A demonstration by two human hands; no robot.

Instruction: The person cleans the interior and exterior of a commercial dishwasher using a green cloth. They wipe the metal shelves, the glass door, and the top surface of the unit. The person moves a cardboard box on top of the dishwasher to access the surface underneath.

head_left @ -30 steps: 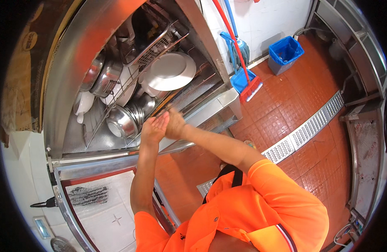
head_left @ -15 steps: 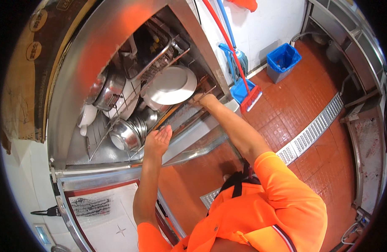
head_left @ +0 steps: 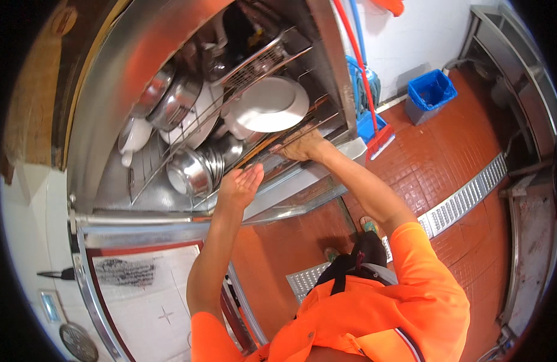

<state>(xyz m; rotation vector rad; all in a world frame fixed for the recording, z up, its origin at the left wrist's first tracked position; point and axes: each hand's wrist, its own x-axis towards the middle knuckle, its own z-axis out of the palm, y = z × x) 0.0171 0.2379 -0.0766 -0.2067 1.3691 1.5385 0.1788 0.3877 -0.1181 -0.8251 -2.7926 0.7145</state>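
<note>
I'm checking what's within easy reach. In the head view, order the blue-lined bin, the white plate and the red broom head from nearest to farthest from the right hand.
From the right hand:
1. white plate: just ahead, slightly left
2. red broom head: to the right
3. blue-lined bin: farther right, beyond the broom head

Before me, in the cabinet: plate, right of nested bowls; pots behind the bowls. Right of the cabinet (near the wall): broom, then bin.
</note>
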